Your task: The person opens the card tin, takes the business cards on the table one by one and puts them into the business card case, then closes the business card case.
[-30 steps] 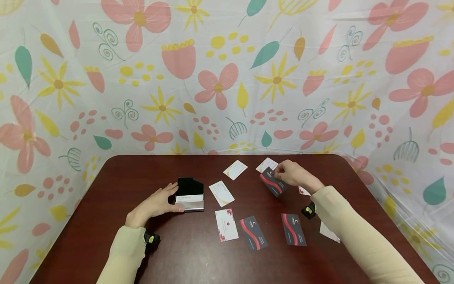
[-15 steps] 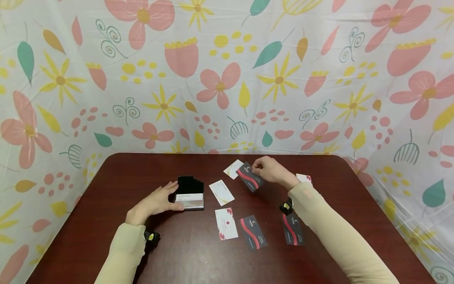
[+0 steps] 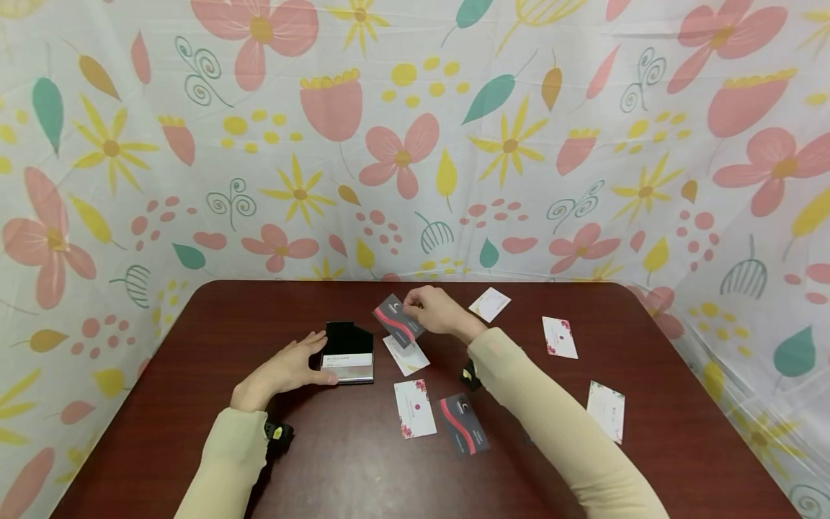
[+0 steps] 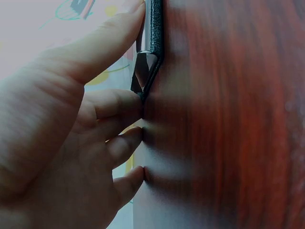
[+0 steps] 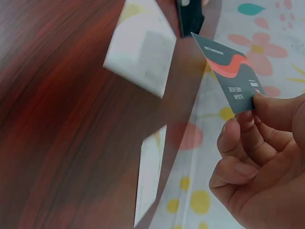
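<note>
An open business card case (image 3: 347,353) lies on the table, its black lid tilted back and white cards in its silver tray. My left hand (image 3: 285,369) rests at its left side, thumb on the front corner, fingers spread along the lid edge. The left wrist view shows the left thumb (image 4: 107,40) against the case and fingertips down on the tabletop. Between thumb and fingers, my right hand (image 3: 436,310) pinches a dark grey business card (image 3: 397,321) with a red wave. That card (image 5: 233,71) is raised and tilted, overlapping a white-and-gold card (image 3: 408,357) in the head view.
Right of the case lie a white card with red flowers (image 3: 415,409) and another dark card (image 3: 463,424). Farther right are a white card (image 3: 489,304), a red-flowered card (image 3: 560,337) and a green-edged card (image 3: 607,409). A floral curtain (image 3: 402,144) hangs behind the table.
My right hand has carried the dark card leftward, from above the far-right white card to beside the case. My left hand has stayed at the case.
</note>
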`<state>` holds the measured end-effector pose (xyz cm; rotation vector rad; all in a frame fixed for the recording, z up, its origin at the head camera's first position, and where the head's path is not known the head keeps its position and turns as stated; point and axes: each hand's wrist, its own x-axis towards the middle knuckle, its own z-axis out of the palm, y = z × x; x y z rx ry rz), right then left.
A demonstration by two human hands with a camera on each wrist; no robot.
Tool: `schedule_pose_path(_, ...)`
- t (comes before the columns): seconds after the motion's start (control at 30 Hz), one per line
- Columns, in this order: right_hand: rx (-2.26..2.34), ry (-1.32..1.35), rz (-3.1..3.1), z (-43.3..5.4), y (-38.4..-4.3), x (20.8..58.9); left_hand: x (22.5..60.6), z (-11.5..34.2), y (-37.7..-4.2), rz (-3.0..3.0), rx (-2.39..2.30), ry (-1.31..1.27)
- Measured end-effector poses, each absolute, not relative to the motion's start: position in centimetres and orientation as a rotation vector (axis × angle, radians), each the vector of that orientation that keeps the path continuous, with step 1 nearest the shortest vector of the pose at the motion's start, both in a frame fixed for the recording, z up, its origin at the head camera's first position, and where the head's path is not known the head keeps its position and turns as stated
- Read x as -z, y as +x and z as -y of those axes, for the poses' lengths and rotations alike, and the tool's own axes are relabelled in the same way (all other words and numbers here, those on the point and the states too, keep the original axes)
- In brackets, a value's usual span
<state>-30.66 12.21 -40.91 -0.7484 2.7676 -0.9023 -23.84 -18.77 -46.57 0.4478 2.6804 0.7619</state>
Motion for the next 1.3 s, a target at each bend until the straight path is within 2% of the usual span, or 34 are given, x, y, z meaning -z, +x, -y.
schedule_pose_path(0.43,0.866,-0.794,-2.717,-8.3,-32.3,41.1,46.6,18.7,-24.0,-2.69,-0.761,0.459)
schedule_pose_path(1.3,0.629,-0.985,-2.579,-2.8,-33.4,42.1,46.3,18.9,-24.0,-2.683,-0.806,0.455)
